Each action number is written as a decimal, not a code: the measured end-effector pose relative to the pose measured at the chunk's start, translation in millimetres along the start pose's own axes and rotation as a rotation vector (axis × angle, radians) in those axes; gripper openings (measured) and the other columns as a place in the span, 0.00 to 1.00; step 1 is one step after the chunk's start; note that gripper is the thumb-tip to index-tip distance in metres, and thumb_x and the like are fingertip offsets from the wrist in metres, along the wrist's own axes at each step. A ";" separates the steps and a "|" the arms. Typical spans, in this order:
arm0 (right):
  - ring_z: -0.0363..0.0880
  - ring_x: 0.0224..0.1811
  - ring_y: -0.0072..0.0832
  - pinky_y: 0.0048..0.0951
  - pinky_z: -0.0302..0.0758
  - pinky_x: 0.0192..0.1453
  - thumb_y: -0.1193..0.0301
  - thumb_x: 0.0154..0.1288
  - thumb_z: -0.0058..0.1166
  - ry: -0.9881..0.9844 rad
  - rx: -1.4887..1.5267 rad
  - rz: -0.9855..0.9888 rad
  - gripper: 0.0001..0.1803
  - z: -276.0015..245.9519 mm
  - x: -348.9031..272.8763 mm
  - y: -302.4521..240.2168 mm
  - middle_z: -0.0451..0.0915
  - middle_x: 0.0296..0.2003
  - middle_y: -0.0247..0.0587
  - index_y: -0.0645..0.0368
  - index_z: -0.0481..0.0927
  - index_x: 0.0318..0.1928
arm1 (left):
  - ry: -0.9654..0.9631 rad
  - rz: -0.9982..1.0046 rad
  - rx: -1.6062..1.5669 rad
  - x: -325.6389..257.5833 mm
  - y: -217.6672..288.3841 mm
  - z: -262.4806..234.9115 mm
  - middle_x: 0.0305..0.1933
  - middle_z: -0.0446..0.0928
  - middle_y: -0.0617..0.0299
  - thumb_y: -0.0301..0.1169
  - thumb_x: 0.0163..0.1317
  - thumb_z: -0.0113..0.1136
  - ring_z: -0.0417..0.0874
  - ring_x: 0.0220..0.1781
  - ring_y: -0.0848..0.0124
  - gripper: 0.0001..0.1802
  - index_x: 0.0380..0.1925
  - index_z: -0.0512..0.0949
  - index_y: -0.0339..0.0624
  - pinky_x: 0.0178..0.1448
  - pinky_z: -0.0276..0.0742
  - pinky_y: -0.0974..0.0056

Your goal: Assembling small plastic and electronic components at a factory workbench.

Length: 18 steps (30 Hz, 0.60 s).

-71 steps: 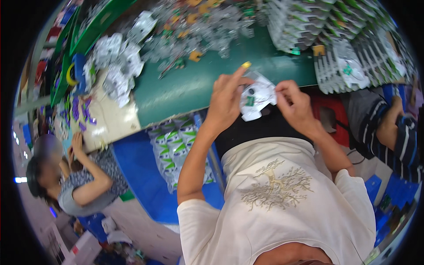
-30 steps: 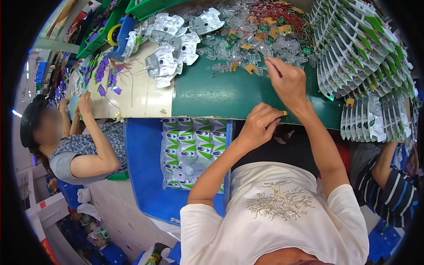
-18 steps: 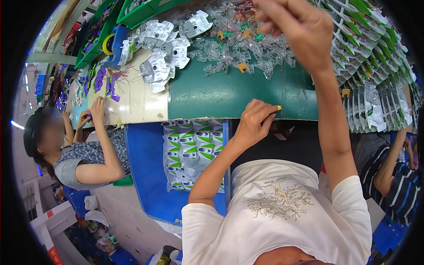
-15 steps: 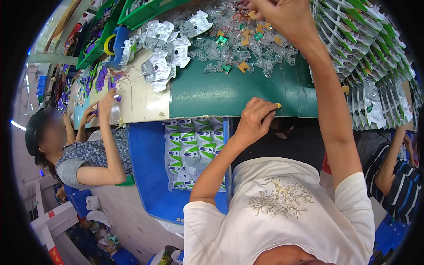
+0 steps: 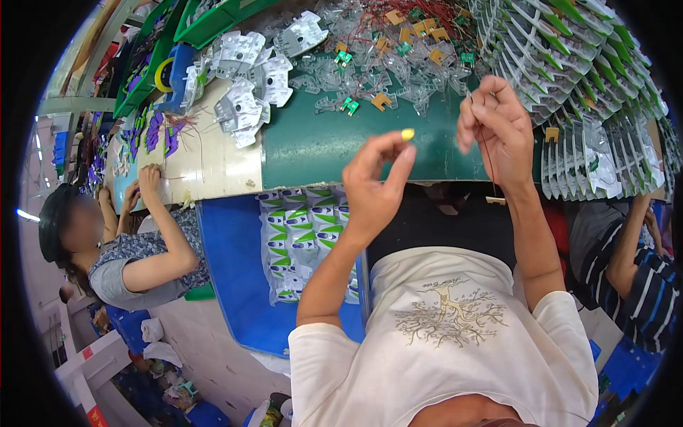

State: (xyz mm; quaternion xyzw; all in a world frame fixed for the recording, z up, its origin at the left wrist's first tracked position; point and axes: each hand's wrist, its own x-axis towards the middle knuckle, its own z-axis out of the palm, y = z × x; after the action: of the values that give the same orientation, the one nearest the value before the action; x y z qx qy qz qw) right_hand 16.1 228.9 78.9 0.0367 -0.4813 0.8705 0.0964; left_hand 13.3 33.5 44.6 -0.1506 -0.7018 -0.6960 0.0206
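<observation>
My right hand [image 5: 504,132] is over the green tabletop's front, right of centre, closed on thin dark red wires [image 5: 486,146]. From the wires a small tan circuit board [image 5: 496,201] hangs below the hand, past the table edge. To the left, my left hand [image 5: 373,181] is raised near the same edge, thumb and index finger apart. A small yellow piece [image 5: 408,134] covers or sticks to its index fingertip; which, I cannot tell. Beyond both hands lies a heap of clear plastic parts [image 5: 420,96] mixed with tan boards [image 5: 382,102], green boards [image 5: 350,106] and red wires.
White-grey plastic shells [image 5: 242,110] lie at the left beside a blue tape dispenser [image 5: 179,78]. Stacked grey-and-green parts [image 5: 569,64] rise at the right. A blue bin [image 5: 235,277] with bagged items stands below the table. Co-workers sit left and right.
My right hand has come back from the far heap toward me, now with wires and a tan board. The left hand has lifted off the table edge and moved left, its fingers opening.
</observation>
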 end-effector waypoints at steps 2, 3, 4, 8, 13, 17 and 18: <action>0.68 0.22 0.19 0.20 0.65 0.22 0.79 0.68 0.47 0.014 -0.023 0.129 0.10 0.1 -14.1 -7.1 0.73 0.28 0.39 0.58 0.64 0.47 | -0.101 -0.129 -0.327 12.1 13.3 10.0 0.44 0.80 0.61 0.21 0.66 0.62 0.80 0.41 0.78 0.12 0.49 0.78 0.33 0.49 0.77 0.70; 0.68 0.22 0.19 0.20 0.65 0.22 0.79 0.68 0.47 0.019 -0.022 0.136 0.10 -1.5 -20.2 -7.6 0.73 0.28 0.39 0.58 0.64 0.47 | -0.143 -0.170 -0.453 17.4 16.8 14.9 0.46 0.79 0.60 0.22 0.67 0.62 0.80 0.43 0.78 0.13 0.51 0.78 0.32 0.52 0.76 0.70; 0.67 0.22 0.18 0.18 0.64 0.22 0.79 0.68 0.47 -0.006 -0.090 0.128 0.11 -3.9 -26.0 -7.8 0.73 0.27 0.38 0.58 0.64 0.48 | -0.180 -0.200 -0.495 20.1 17.7 18.5 0.48 0.79 0.59 0.23 0.66 0.63 0.80 0.46 0.77 0.14 0.51 0.78 0.33 0.54 0.75 0.70; 0.66 0.22 0.14 0.16 0.63 0.23 0.79 0.68 0.47 -0.035 -0.379 0.157 0.10 -4.2 -40.3 -9.6 0.74 0.27 0.35 0.58 0.64 0.47 | -0.294 -0.162 -0.334 23.6 17.6 26.8 0.45 0.80 0.60 0.24 0.63 0.67 0.81 0.45 0.76 0.10 0.44 0.82 0.35 0.51 0.78 0.69; 0.74 0.26 0.14 0.16 0.70 0.27 0.77 0.70 0.48 -0.075 -0.521 0.131 0.12 -10.0 -46.2 -11.0 0.79 0.31 0.36 0.62 0.68 0.53 | -0.257 -0.137 -0.291 16.1 10.2 30.8 0.44 0.82 0.59 0.20 0.62 0.67 0.82 0.43 0.76 0.09 0.42 0.83 0.34 0.49 0.78 0.71; 0.82 0.32 0.19 0.19 0.80 0.36 0.73 0.71 0.56 -0.043 -0.470 0.227 0.11 -15.2 -43.3 -12.3 0.84 0.36 0.38 0.66 0.79 0.50 | -0.176 0.169 -0.058 12.3 5.8 29.4 0.43 0.84 0.58 0.17 0.60 0.67 0.83 0.43 0.75 0.11 0.43 0.83 0.34 0.48 0.79 0.70; 0.81 0.32 0.18 0.18 0.79 0.35 0.74 0.70 0.57 -0.027 -0.452 0.260 0.09 -13.6 -42.0 -12.8 0.83 0.34 0.37 0.66 0.80 0.46 | -0.180 0.169 -0.059 11.7 5.9 29.5 0.43 0.84 0.58 0.17 0.60 0.67 0.83 0.43 0.75 0.11 0.43 0.83 0.34 0.48 0.79 0.70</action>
State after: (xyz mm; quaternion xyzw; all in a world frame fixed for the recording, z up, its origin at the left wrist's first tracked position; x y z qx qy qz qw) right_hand 60.2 241.4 75.7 -0.0366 -0.6654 0.7454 -0.0171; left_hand 8.9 64.6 52.3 -0.2718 -0.6649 -0.6956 0.0118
